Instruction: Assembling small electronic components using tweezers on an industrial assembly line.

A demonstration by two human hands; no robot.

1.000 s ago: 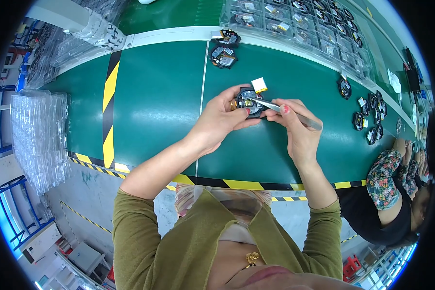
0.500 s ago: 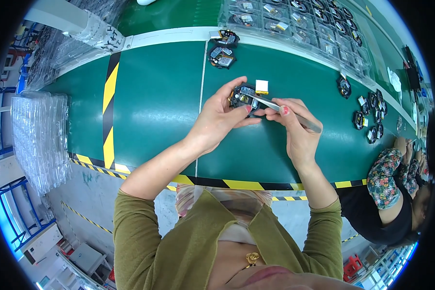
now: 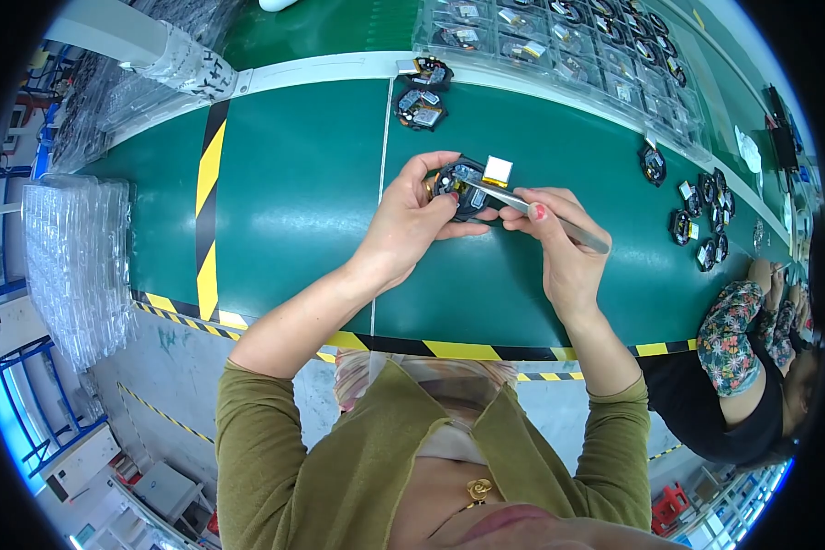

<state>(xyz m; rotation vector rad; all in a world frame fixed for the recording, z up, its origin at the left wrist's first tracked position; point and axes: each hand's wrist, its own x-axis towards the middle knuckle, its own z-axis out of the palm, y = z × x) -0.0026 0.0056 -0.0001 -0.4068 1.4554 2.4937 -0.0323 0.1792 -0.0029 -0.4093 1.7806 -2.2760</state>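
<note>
My left hand (image 3: 411, 213) is closed round the edge of a small black round electronic unit (image 3: 460, 188), its inner parts facing up. A white-and-yellow battery cell (image 3: 498, 170) sticks out at the unit's far right side. Steel tweezers (image 3: 559, 223) are pinched in my right hand (image 3: 566, 247). Their tips lie over the inside of the unit; whether they grip a part there is too small to tell. Fingers of my right hand are close to the unit's right edge.
Two similar units (image 3: 422, 108) lie at the back of the green bench (image 3: 284, 220), with several more (image 3: 706, 206) on the right. Clear trays of units (image 3: 559, 46) stand behind. Stacked clear trays (image 3: 75, 266) are at the left. A co-worker's floral sleeve (image 3: 729, 337) is at the right.
The unit has turned slightly in my left hand, and its battery cell has tilted. My left thumb has shifted left along the unit. The tweezers have barely moved.
</note>
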